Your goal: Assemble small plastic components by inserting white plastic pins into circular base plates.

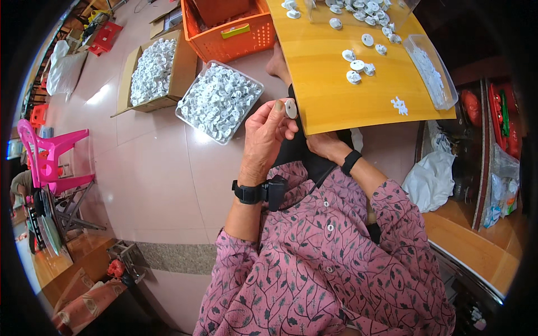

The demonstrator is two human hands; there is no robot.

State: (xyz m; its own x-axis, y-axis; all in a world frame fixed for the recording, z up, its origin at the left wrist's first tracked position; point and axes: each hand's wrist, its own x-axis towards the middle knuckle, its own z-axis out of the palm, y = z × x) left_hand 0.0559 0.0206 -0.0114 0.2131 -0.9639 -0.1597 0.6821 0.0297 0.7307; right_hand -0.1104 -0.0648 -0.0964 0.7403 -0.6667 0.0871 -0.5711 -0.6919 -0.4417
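Between the thumb and fingers of my left hand is a small white round plastic piece, held upright beside the yellow table's left edge. My right hand is at the table's near edge, over my lap; its fingers are hidden, and whatever they may hold does not show. Several similar white pieces lie loose on the tabletop. Near its front right corner is a little group of tiny white parts. A clear tray of small white parts stands at the right edge.
Left of my left hand, a clear tub and a cardboard box, both full of white pieces, stand on the floor. An orange crate is behind them. A pink chair stands far left; a white plastic bag lies right.
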